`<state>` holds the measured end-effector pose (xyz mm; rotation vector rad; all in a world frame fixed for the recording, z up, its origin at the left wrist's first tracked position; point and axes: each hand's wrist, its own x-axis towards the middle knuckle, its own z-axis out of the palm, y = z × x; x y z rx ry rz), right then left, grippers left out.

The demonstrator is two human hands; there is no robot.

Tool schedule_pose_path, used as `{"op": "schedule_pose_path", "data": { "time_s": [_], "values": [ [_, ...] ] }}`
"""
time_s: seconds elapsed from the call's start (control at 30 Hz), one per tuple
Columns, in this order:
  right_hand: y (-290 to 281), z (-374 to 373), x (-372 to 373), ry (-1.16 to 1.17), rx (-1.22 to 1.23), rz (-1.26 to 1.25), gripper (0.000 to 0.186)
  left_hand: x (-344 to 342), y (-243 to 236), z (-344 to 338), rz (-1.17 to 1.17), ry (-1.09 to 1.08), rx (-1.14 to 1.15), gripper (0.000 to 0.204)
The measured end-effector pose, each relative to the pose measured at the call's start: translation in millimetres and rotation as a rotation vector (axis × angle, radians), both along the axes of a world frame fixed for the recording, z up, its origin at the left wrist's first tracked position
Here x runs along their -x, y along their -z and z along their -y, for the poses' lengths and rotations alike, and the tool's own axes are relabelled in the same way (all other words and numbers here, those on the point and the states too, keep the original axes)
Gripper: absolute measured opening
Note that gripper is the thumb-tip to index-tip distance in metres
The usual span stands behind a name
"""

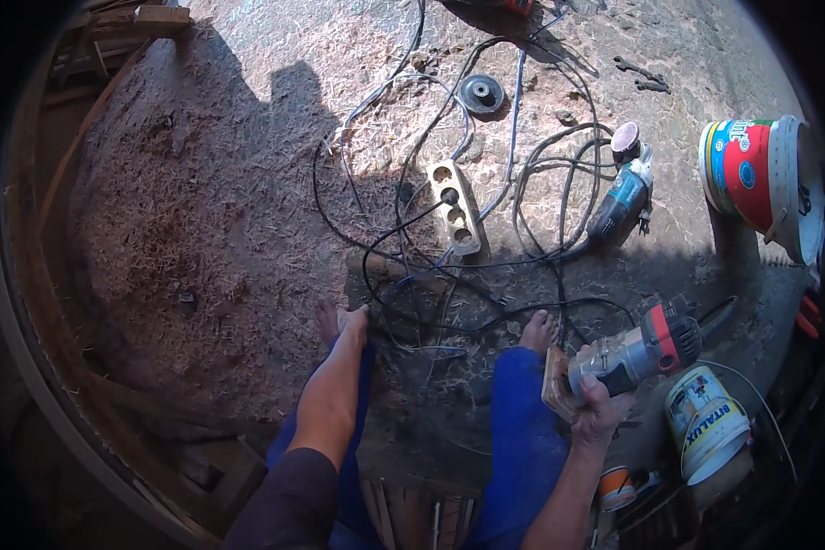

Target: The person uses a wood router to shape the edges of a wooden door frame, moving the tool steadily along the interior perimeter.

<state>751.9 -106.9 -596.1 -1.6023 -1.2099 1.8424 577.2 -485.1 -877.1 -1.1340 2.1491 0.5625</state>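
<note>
In my right hand (603,411) is a compact trim router (632,353), grey with a red band. My thumb and fingers wrap round its body beside my right knee. Its pale base points left, and a black cord leaves its rear end. My left hand (352,321) is down over my left foot, near the black cables. The fingers look curled in, and whatever they may hold is hidden. A white power strip (454,209) with a black plug in one socket lies on the ground ahead. To its right rests a blue-green angle grinder (621,200) with a round disc.
Tangled black cables (522,206) cross the ground around my feet. Farther off lie a round black pad (481,93) and a dark wrench-like tool (642,75). A large paint bucket (752,174) and a smaller one (706,422) are at right. Wood shavings (183,238) cover the left.
</note>
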Motion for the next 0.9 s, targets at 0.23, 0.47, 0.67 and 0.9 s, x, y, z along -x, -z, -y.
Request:
{"op": "schedule_pose_path", "data": {
  "time_s": [0.23, 0.47, 0.67, 0.9],
  "values": [
    [-4.4, 22.2, 17.9, -0.075, 0.099, -0.069, 0.076, 5.7, -31.8, 11.1, -0.226, 0.988, 0.205, 0.037],
    [0.0, 41.0, 42.5, -0.069, 0.185, -0.231, 0.062, 145.4, -199.5, 53.7, -0.374, 0.970, -0.016, 0.025],
    [-15.6, 79.1, 37.9, 0.259, 0.618, -0.478, 0.065, 83.9, -288.8, 19.6, -0.446, 0.689, -0.178, 0.035],
    [-109.8, 114.1, 43.6, 0.213, 0.676, -0.515, 0.058, 3.6, -460.4, -40.9, -0.376, 0.167, -0.941, 0.034]
  ]
}}
